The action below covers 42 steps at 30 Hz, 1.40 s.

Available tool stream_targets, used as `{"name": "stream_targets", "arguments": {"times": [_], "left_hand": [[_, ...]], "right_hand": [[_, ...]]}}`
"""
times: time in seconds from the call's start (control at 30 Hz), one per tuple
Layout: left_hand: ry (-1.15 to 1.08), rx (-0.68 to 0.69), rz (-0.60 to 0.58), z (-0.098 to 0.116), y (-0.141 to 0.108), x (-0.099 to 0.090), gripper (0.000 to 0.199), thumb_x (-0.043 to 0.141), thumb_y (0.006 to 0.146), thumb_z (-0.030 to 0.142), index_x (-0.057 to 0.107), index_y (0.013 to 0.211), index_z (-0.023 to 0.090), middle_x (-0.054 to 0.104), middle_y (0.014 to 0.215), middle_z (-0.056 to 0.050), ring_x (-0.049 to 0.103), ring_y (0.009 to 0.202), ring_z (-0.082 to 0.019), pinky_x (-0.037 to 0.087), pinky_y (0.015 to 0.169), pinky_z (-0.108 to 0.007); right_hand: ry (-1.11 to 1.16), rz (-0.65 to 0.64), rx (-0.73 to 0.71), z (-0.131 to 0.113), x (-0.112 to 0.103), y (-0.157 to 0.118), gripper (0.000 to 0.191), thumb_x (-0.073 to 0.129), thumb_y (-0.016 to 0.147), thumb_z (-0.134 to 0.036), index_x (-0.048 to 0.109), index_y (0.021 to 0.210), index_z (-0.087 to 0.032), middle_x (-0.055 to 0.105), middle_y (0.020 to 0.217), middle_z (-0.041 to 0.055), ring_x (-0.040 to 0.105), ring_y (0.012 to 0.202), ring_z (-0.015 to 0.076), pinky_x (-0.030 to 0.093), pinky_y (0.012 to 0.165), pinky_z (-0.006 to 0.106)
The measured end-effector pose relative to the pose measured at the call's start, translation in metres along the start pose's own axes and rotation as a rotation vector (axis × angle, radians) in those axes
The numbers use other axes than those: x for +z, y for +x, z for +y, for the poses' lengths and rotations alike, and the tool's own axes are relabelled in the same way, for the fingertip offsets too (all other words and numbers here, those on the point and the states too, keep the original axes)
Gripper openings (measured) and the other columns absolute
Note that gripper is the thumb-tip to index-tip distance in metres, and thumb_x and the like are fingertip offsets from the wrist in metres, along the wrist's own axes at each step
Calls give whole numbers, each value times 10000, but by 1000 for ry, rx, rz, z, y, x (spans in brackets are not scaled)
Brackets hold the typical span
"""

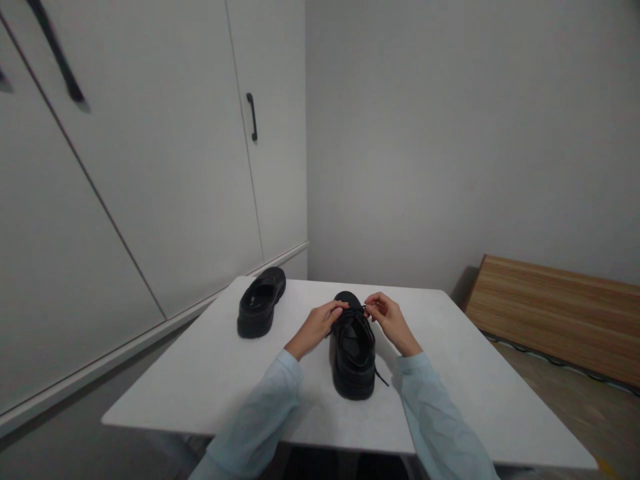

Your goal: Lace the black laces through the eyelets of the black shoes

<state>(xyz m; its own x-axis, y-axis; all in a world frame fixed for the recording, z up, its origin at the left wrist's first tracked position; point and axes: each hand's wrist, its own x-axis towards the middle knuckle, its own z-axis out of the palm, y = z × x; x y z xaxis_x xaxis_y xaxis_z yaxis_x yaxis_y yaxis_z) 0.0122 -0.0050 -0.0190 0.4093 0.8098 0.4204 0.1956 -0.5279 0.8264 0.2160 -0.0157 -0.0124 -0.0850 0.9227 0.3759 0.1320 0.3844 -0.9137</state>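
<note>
A black lace-up shoe (354, 363) stands on the white table, its heel toward me and its toe pointing away. My left hand (320, 325) rests with closed fingertips at the left side of its lacing. On the other side, my right hand (390, 320) pinches a black lace (365, 307) near the front of the shoe. Whatever my left fingertips hold is too small to make out. A loose lace end hangs beside the shoe's right side, near the heel.
A second black shoe (261, 302) stands at the back left of the white table (200, 373). Tall white cabinets with black handles line the left. A wooden panel (555, 313) leans by the wall at the right.
</note>
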Motion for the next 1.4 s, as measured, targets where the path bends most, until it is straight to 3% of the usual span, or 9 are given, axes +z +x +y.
{"name": "stream_targets", "arguments": {"times": [0.43,0.67,1.13,1.4], "left_hand": [[7,5,-2,0,-1,-1,341,433,903,405,662,1077,222,660,1150,-61,580,1106,-206,402,1000,-333],[4,1,-13,-2,-1,-1,369,428,906,419,653,1096,196,650,1169,-77,573,1115,-209,393,1007,-340],[-4,-2,-14,-3,-1,-1,370,434,904,422,659,1087,191,644,1186,-76,570,1126,-216,384,1021,-342],[8,1,-16,-7,0,-1,367,435,905,423,657,1090,196,646,1184,-69,569,1128,-206,387,1016,-327]], "right_hand": [[-283,-77,-18,2,-10,-2,118,529,806,-275,604,844,-191,609,751,19,570,682,153,430,586,270],[-447,-60,-95,8,-15,-1,152,619,775,-319,666,835,-187,630,821,53,588,761,180,455,613,285],[-467,-44,-109,16,-20,1,170,657,731,-343,640,683,-181,596,810,50,577,722,171,489,625,303],[-452,67,-86,24,-22,1,109,624,690,-292,604,702,-186,610,814,47,586,734,176,497,607,295]]}}
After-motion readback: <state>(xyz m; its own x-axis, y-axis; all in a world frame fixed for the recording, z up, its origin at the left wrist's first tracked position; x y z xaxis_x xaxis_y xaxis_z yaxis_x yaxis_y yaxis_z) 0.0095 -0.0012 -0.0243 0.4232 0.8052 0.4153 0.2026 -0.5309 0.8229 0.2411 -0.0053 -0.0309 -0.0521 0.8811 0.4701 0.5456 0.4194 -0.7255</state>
